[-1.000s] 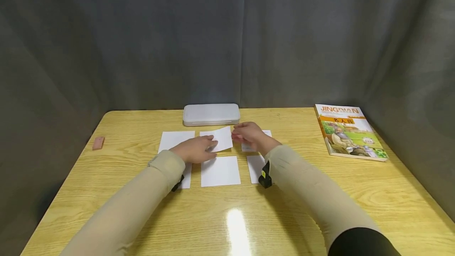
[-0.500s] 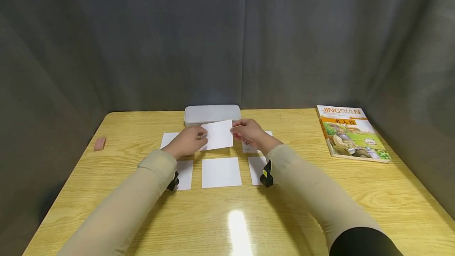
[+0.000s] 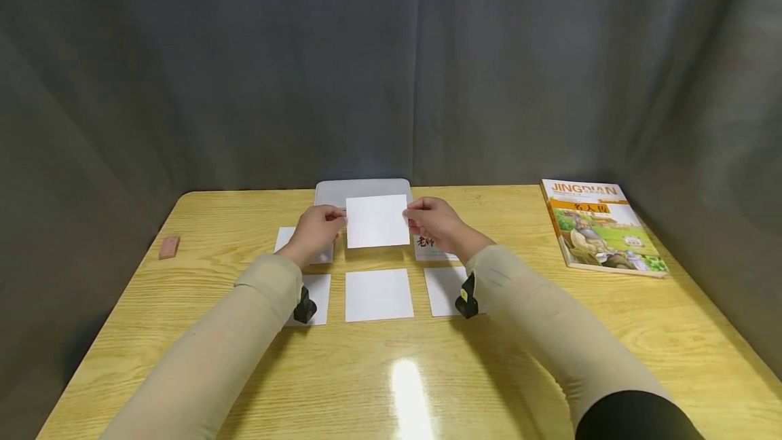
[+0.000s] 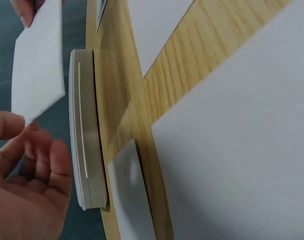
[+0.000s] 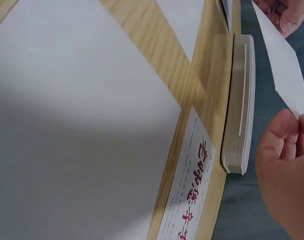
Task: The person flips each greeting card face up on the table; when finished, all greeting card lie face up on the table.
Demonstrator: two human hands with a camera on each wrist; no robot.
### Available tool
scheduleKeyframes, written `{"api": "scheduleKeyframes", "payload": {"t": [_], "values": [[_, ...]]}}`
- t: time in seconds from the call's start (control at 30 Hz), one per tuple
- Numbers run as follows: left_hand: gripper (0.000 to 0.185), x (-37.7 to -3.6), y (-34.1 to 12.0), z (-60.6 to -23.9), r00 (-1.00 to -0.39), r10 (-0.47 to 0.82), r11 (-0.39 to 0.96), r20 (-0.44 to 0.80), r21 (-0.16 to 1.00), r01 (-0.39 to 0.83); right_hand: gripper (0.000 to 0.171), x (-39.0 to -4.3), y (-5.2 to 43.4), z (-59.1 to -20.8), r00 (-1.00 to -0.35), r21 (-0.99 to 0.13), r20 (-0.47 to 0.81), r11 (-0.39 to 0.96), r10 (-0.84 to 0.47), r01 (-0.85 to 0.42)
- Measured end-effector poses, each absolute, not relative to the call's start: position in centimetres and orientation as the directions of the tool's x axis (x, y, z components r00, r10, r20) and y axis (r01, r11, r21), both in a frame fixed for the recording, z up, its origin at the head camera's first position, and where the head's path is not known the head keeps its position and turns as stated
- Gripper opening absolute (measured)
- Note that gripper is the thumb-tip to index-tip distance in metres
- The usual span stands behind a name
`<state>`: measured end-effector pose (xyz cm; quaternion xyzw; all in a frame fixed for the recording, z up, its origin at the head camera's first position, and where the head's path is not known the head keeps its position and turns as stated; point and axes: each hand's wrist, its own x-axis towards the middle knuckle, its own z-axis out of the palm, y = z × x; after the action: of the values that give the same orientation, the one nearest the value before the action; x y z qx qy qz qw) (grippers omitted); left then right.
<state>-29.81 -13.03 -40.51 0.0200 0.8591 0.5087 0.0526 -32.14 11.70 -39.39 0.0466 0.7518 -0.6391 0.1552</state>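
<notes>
A blank white card is held upright above the wooden table, its blank side toward me. My left hand pinches its left edge and my right hand pinches its right edge. The left wrist view shows the card above my left fingers; the right wrist view shows the card above my right fingers. More white cards lie flat below: three in the near row, the middle one, plus a card with red writing by my right wrist.
A flat grey-white case lies behind the held card, also seen edge-on as the case. A colourful book rests at the right. A small pink eraser sits near the left edge. Grey curtain surrounds the table.
The card has been lifted off the table's far row and turned upright. My left hand went from resting flat by it to pinching its left edge; both hands rose.
</notes>
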Motion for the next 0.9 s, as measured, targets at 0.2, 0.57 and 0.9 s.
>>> {"api": "scheduleKeyframes", "payload": {"t": [0.2, 0.57, 0.9], "values": [[0.024, -29.91, -12.59, -40.72, -0.995, 0.063, 0.351, -0.075, 0.935, -0.049, 0.01, -32.01, 12.0, -39.5, -0.946, -0.948, -0.299, 0.151, -0.123, 0.28], [0.031, -29.87, -12.78, -40.94, -0.989, 0.068, 0.234, -0.134, 0.965, -0.114, 0.017, -32.08, 12.16, -39.47, -0.937, -0.953, -0.302, 0.087, -0.176, 0.291], [0.03, -30.03, -12.32, -41.46, -0.991, 0.06, 0.209, -0.122, 0.972, -0.107, 0.026, -32.05, 12.31, -39.49, -0.935, -0.939, -0.333, 0.136, -0.127, 0.316]]}}
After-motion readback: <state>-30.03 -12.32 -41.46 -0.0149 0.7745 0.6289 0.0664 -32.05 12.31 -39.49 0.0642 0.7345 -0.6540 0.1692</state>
